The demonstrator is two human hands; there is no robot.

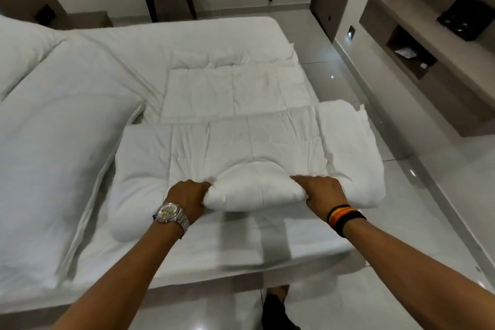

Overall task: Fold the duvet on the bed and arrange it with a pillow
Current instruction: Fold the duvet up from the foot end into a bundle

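**Soft, bulky duvet — gripped at the near fold**

The duvet point(241, 128) looks light but puffy, so it should bend wherever it is lifted and sag between the hands. It will not hold a crisp edge by itself; each fold probably needs pressing flat. The cloth looks matte and not slippery, so a pinch through the padding ought to hold. The best hold seems to be where the hands already are: on the thick near edge, spaced apart so the middle does not droop too far.

The left hand point(188, 195) and the right hand point(320, 191) each clutch a bunch of that near edge, fingers curled into the filling, with a rounded bulge of duvet puffed up between them.

The duvet is white, quilted in square panels, and already folded into a strip that lies across the foot end of the bed point(120, 265). Its right end overhangs the bed's side — thick layered edges show there. A farther folded section lies flat beyond the near one.

A pillow point(51, 169) lies just left of the duvet, another behind it.
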